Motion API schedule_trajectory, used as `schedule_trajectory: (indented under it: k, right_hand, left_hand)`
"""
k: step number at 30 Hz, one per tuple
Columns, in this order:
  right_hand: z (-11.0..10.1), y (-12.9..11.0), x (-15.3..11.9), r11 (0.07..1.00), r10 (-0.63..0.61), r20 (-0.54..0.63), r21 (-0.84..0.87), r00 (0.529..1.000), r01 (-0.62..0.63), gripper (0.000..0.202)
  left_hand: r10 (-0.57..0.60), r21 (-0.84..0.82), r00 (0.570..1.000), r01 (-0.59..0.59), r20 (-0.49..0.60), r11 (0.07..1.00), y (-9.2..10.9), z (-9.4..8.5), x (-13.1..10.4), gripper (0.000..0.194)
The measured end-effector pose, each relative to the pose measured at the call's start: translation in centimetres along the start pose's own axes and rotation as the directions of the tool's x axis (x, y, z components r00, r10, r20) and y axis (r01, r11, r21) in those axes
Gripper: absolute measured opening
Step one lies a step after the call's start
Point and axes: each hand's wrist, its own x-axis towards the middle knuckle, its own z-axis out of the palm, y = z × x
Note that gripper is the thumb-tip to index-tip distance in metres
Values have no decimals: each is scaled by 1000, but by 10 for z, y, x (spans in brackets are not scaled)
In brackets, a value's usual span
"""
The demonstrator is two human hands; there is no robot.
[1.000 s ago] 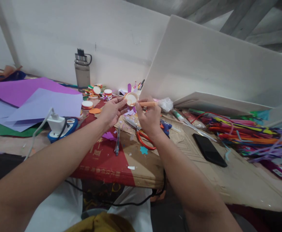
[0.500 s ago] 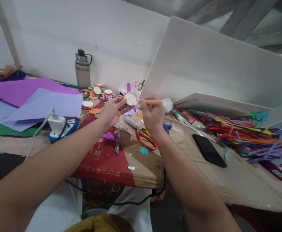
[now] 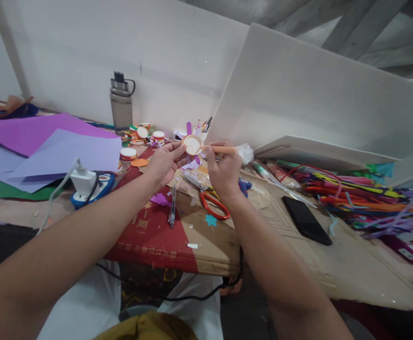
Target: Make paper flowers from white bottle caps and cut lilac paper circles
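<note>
Between the fingertips of my left hand [image 3: 164, 163] is the left edge of a small round cream-coloured disc [image 3: 193, 145] with a raised rim. My right hand [image 3: 225, 167] grips an orange strip [image 3: 224, 149], whose left end meets the disc's right edge. A purple tab [image 3: 189, 128] shows just above the disc. Below the hands lie scissors with red handles [image 3: 214, 206], a clear pen [image 3: 173, 208] and a small teal flower shape [image 3: 210, 220].
Purple sheets [image 3: 64, 153] and a white plug [image 3: 83, 182] are at the left. A bottle [image 3: 121, 106] stands behind several small round pieces. At the right are a black phone [image 3: 306, 220] and colourful pipe cleaners [image 3: 348, 198].
The orange strip and my right hand have shifted very slightly. Both hands keep their hold, and the disc is almost where it was.
</note>
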Motion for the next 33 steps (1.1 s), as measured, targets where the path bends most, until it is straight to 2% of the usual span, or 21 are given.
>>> schedule_trajectory:
  k: [7, 12, 25, 33]
  right_hand:
    - [0, -2, 0, 1000, -15, 13, 24, 1000, 14, 20]
    - [0, -4, 0, 998, -31, 35, 47, 999, 30, 20]
    - [-1, -8, -2, 998, -41, 63, 59, 997, 37, 15]
    - [-4, -7, 1, 988, -8, -24, 153, 1000, 12, 18]
  left_hand:
    - [-26, 39, 1000, 26, -7, 999, 0, 0, -1, 13]
    - [-22, 64, 1000, 23, -8, 998, -1, 0, 0, 10]
    - [-16, 15, 1000, 16, 12, 1000, -2, -3, 2, 12]
    - [-42, 40, 999, 42, 2, 998, -2, -4, 3, 9]
